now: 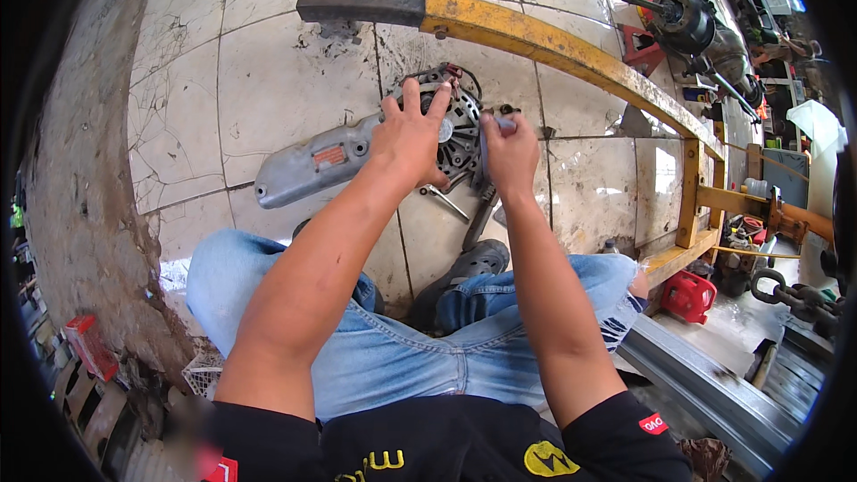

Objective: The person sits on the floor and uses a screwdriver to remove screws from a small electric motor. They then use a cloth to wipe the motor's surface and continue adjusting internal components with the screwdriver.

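A round, slotted metal housing that looks like an alternator (pixel 460 138) rests on the tiled floor in front of me, with short wires at its far edge. My left hand (pixel 403 138) lies over its left side, fingers spread and pressing on it. At its right edge my right hand (pixel 512 152) pinches a small flat grey piece (pixel 496 124) whose kind I cannot make out. A long grey metal cover (pixel 312 161) with a reddish label lies left of the housing, partly hidden by my left hand and forearm. Close below are a slim metal tool (pixel 448 203) and a dark-handled tool (pixel 482 216).
A yellow steel boom (pixel 544 40) with a dark end arches over the floor beyond my hands, joined to a frame at right. A dark mechanical assembly (pixel 687 22) stands at the far right. A red container (pixel 687 296), a chain (pixel 799 295) and a metal channel (pixel 705 393) lie nearer.
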`<move>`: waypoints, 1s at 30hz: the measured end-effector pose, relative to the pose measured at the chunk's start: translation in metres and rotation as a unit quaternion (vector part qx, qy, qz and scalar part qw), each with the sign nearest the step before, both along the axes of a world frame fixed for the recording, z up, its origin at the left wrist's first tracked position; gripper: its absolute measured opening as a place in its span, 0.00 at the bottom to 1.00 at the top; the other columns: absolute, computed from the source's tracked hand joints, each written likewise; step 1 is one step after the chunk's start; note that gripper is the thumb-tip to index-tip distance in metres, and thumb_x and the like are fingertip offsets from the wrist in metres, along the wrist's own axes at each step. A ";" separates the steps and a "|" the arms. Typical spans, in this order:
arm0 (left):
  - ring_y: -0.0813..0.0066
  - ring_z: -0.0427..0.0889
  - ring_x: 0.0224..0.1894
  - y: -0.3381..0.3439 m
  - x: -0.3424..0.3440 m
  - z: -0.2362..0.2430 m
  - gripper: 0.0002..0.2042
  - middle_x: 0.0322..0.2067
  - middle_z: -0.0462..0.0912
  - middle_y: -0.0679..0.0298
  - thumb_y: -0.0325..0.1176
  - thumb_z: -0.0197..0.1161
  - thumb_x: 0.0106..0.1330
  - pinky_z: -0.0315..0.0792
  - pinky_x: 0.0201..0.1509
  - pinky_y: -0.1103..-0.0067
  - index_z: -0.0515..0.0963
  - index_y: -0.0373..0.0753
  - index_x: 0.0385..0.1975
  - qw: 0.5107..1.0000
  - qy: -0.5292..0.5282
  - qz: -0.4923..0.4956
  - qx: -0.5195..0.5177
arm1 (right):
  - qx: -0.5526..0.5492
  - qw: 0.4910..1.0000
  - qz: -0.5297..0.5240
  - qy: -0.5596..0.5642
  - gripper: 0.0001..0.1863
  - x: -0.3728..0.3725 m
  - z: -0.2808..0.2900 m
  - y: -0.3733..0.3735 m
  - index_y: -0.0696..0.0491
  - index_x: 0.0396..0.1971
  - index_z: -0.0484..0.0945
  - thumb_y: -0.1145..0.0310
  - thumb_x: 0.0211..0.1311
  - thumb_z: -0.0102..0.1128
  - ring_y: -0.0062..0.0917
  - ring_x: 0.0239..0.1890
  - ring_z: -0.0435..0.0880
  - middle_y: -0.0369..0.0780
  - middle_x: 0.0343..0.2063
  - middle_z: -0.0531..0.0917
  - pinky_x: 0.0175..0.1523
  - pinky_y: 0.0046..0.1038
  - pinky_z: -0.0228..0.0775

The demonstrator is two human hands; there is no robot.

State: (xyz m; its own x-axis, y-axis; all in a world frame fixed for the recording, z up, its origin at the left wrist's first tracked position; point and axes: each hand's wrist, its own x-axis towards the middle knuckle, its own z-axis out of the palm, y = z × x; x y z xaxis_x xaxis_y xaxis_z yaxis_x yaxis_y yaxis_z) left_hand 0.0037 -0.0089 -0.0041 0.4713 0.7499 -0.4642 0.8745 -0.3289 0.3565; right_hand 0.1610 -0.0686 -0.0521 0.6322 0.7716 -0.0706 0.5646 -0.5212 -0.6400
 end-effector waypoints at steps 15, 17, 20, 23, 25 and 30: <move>0.44 0.64 0.65 0.000 -0.004 -0.006 0.62 0.70 0.51 0.51 0.45 0.86 0.35 0.78 0.58 0.62 0.50 0.54 0.74 0.999 -0.017 -0.029 0.029 | -0.009 1.000 -0.010 0.024 0.17 -0.007 -0.004 -0.025 0.54 0.30 0.80 0.53 0.60 0.68 0.42 0.30 0.85 0.44 0.25 0.85 0.37 0.40 0.74; 0.44 0.63 0.65 -0.001 -0.002 -0.003 0.63 0.71 0.51 0.51 0.44 0.86 0.35 0.77 0.59 0.61 0.49 0.54 0.74 1.000 -0.018 -0.010 0.009 | -0.001 1.000 -0.019 -0.005 0.17 -0.007 0.001 -0.006 0.54 0.30 0.80 0.53 0.60 0.68 0.42 0.30 0.85 0.44 0.25 0.85 0.37 0.40 0.74; 0.43 0.62 0.66 0.001 -0.002 -0.003 0.64 0.72 0.49 0.50 0.44 0.86 0.35 0.77 0.59 0.61 0.48 0.54 0.75 1.000 -0.012 -0.014 0.007 | 0.009 1.000 -0.013 -0.008 0.18 -0.001 -0.003 0.003 0.54 0.30 0.80 0.53 0.59 0.68 0.43 0.31 0.85 0.45 0.25 0.85 0.37 0.40 0.74; 0.43 0.62 0.67 0.001 -0.004 0.001 0.64 0.72 0.48 0.50 0.45 0.86 0.35 0.76 0.60 0.61 0.48 0.54 0.75 1.000 0.008 -0.023 0.004 | 0.010 0.999 -0.019 0.024 0.18 -0.004 0.000 -0.013 0.55 0.30 0.80 0.54 0.59 0.69 0.38 0.29 0.85 0.44 0.25 0.86 0.37 0.36 0.74; 0.42 0.62 0.66 0.000 -0.002 0.000 0.65 0.72 0.48 0.49 0.46 0.86 0.33 0.75 0.62 0.60 0.47 0.55 0.75 1.000 0.006 -0.024 0.004 | 0.009 0.995 -0.052 0.086 0.18 0.000 -0.012 -0.040 0.56 0.30 0.80 0.54 0.58 0.70 0.34 0.28 0.85 0.44 0.25 0.86 0.37 0.34 0.74; 0.40 0.62 0.67 0.002 -0.002 -0.006 0.69 0.73 0.47 0.47 0.45 0.86 0.31 0.71 0.66 0.59 0.43 0.55 0.76 0.999 -0.008 -0.035 0.018 | 0.049 0.987 -0.088 0.124 0.17 0.019 -0.005 -0.043 0.58 0.31 0.81 0.58 0.58 0.71 0.28 0.26 0.83 0.43 0.24 0.85 0.35 0.31 0.73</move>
